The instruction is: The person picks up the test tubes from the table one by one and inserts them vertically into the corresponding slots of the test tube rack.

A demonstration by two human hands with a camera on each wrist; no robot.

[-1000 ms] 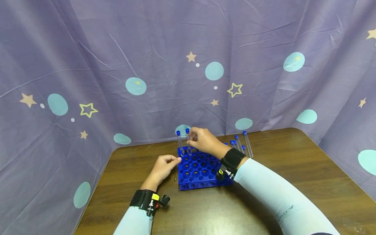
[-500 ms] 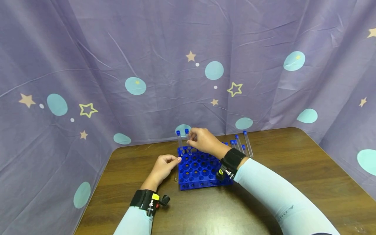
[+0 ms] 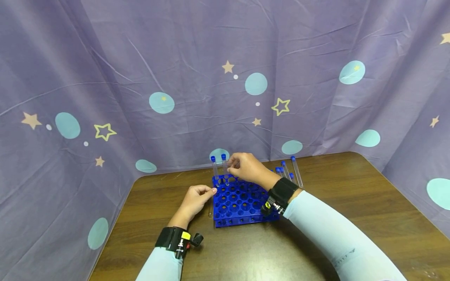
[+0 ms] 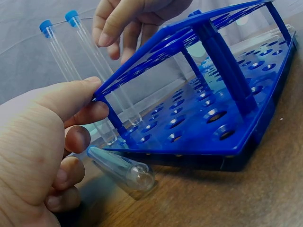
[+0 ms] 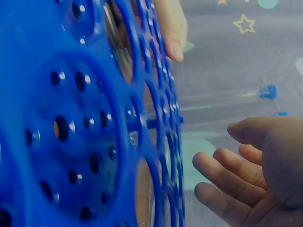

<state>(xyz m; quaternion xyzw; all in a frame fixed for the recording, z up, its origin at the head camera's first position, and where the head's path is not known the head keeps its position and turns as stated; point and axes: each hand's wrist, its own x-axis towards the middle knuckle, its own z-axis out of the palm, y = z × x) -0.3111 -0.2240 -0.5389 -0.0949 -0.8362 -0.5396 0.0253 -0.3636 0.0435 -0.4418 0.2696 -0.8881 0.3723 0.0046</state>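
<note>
A blue test tube rack [image 3: 242, 222] stands on the wooden table. My left hand [image 3: 194, 201] pinches its upper left corner between thumb and index finger. Two clear test tubes with blue caps, the left one [image 3: 215, 168] and the right one [image 3: 224, 166], stand in the rack's back row at the left. Close beside the right one is my right hand [image 3: 249, 168], fingers loosely bent and holding nothing in the right wrist view. Below my left fingers, a capped tube [image 4: 120, 168] lies on the table along the rack's left side.
Several more blue-capped tubes, among them a long one [image 3: 297, 173], are at the rack's back right, partly behind my right arm. A purple patterned curtain [image 3: 197, 132] hangs along the table's back edge. Bare wooden tabletop [image 3: 351, 195] extends to the right.
My right hand has let go of the right tube in the back row and shifted slightly right. That tube stays standing in the rack. The left hand has not moved.
</note>
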